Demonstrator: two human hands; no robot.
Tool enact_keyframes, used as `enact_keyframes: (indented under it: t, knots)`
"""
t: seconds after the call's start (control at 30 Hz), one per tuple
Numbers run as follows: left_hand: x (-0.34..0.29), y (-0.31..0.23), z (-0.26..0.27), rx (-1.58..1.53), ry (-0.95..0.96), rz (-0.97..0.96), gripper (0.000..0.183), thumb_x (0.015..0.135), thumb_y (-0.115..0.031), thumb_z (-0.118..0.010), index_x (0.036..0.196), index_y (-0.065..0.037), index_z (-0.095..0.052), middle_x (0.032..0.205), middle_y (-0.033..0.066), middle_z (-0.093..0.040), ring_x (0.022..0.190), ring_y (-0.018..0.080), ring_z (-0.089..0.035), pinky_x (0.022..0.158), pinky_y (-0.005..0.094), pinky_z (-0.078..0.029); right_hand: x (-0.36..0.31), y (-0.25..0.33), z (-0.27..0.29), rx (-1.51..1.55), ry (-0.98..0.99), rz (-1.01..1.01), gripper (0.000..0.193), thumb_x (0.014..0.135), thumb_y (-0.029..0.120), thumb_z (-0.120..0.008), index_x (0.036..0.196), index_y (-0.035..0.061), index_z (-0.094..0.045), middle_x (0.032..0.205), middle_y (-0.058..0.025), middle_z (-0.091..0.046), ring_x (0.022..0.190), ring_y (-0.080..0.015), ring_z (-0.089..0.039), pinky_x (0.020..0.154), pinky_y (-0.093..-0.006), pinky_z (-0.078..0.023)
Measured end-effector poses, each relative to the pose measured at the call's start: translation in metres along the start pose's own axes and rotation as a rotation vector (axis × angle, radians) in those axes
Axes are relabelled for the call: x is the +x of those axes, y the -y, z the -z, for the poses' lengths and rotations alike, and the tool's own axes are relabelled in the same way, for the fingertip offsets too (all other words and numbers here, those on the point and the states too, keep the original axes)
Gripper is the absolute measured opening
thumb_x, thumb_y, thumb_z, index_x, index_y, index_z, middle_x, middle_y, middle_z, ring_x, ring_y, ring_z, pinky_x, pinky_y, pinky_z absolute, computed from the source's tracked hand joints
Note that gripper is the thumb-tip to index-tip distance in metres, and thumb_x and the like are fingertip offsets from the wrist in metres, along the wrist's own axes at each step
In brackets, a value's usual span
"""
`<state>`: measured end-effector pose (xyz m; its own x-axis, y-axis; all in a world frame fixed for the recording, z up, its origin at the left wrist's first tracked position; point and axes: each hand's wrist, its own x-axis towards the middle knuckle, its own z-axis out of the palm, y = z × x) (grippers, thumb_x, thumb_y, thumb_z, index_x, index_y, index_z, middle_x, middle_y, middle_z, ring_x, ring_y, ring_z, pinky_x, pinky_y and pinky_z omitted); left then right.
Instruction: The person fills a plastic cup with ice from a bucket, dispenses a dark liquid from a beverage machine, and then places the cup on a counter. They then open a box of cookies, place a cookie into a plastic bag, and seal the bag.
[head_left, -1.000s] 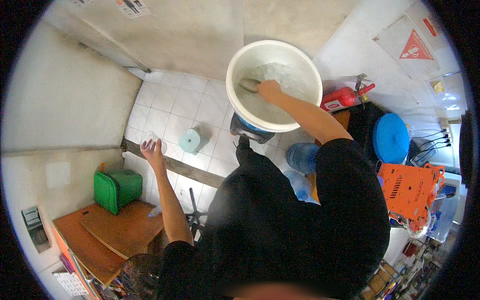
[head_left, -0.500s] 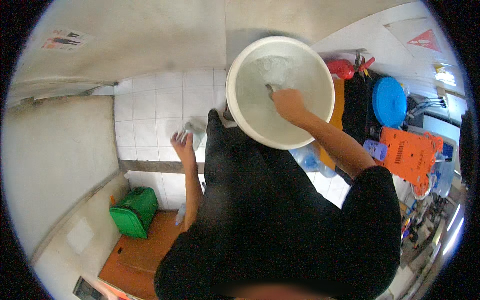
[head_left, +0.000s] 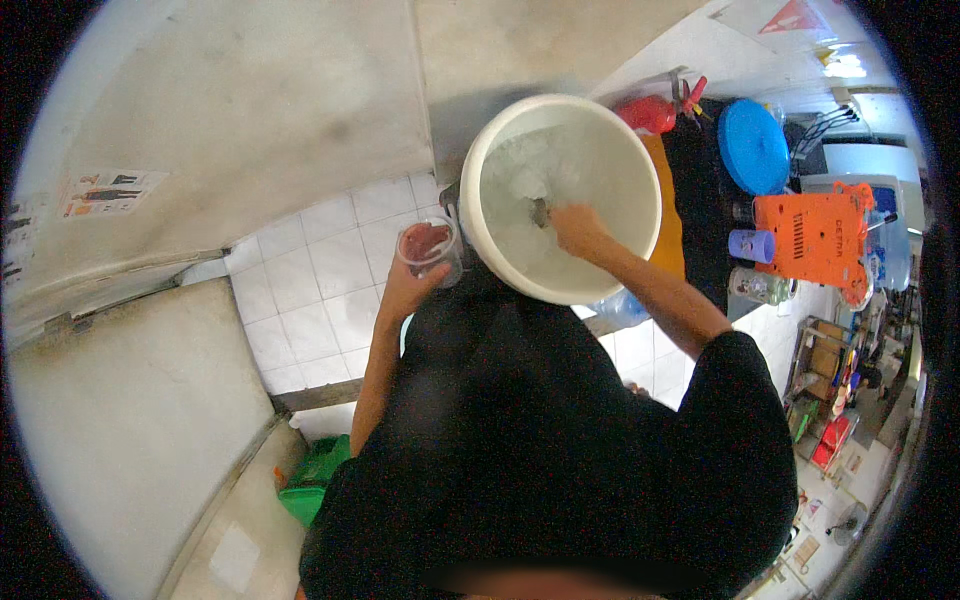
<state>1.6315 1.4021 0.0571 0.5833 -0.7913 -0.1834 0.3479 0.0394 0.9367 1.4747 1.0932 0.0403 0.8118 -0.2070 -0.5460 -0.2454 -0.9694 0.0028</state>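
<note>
My left hand (head_left: pixel 408 285) is closed around a clear plastic cup (head_left: pixel 450 252), held just left of the bucket and apart from it. The cup's round mouth faces up, and fingers show through its wall. Inside the large white bucket (head_left: pixel 472 215), my right hand (head_left: pixel 583 234) grips a small metal utensil (head_left: pixel 540 212). Its exact kind is unclear, since the hand and blur cover much of it. Whitish ice (head_left: pixel 528 178) lies in the bucket around and beyond the utensil.
Right of the bucket are a red fire extinguisher (head_left: pixel 648 115), a blue round lid (head_left: pixel 752 147), a purple cup (head_left: pixel 751 246) and an orange plastic panel (head_left: pixel 815 235). White floor tiles (head_left: pixel 330 250) show at left, and a green bag (head_left: pixel 315 487) sits lower left.
My left hand has risen toward the bucket with the cup, which now shows clearly. My right hand stays in the bucket with the utensil, slightly shifted. The whole view has turned a little.
</note>
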Motion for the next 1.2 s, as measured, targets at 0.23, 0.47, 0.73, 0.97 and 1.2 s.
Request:
enact_keyframes:
  t: [0.23,0.47,0.73,0.97,1.2]
  knots:
    - [0.012,-0.007,-0.021,-0.099,0.163,0.086,0.088,0.080,-0.024,-0.087,0.150,-0.015,-0.034,0.156,0.0168,-0.044,0.145,0.0340,-0.042,0.119,0.0471,-0.036,-0.038,0.000,0.041,0.056,-0.115,0.015,0.017,0.089,0.013,-0.060,0.095,0.0053,-0.074,0.087,-0.0187,-0.074,0.081,-0.0370,-0.074,0.071,-0.0508,-0.059]
    - [-0.001,-0.032,-0.027,-0.149,0.136,0.168,0.090,0.082,-0.018,-0.087,0.150,-0.010,-0.028,0.161,0.0200,-0.034,0.149,0.0350,-0.035,0.117,0.0469,-0.037,-0.031,-0.040,0.106,-0.074,-0.553,0.139,0.016,0.091,0.016,-0.061,0.090,0.0069,-0.075,0.086,-0.0195,-0.073,0.081,-0.0367,-0.074,0.071,-0.0508,-0.059]
    - [0.000,-0.010,-0.040,-0.246,0.052,0.096,0.088,0.084,-0.017,-0.085,0.150,-0.010,-0.027,0.160,0.0205,-0.037,0.147,0.0340,-0.038,0.117,0.0443,-0.037,0.125,-0.039,0.078,-0.197,-0.382,0.413,0.024,0.091,0.024,-0.067,0.081,0.0039,-0.075,0.075,-0.0127,-0.072,0.064,-0.0272,-0.068,0.065,-0.0443,-0.056]
    - [-0.004,-0.013,-0.041,-0.153,0.033,0.055,0.087,0.081,-0.023,-0.086,0.150,-0.016,-0.033,0.159,0.0195,-0.041,0.144,0.0327,-0.043,0.117,0.0452,-0.037,0.131,-0.009,0.061,-0.070,-0.079,0.612,0.028,0.093,0.028,-0.067,0.081,0.0033,-0.075,0.071,-0.0096,-0.070,0.063,-0.0226,-0.066,0.063,-0.0410,-0.054]
    - [-0.009,-0.034,-0.038,0.078,0.022,-0.008,0.086,0.082,-0.019,-0.085,0.149,-0.011,-0.033,0.153,0.0183,-0.047,0.142,0.0337,-0.046,0.116,0.0457,-0.038,0.083,-0.045,0.059,0.366,0.136,0.662,0.033,0.094,0.032,-0.068,0.081,0.0027,-0.075,0.068,-0.0066,-0.068,0.062,-0.0180,-0.063,0.061,-0.0377,-0.052]
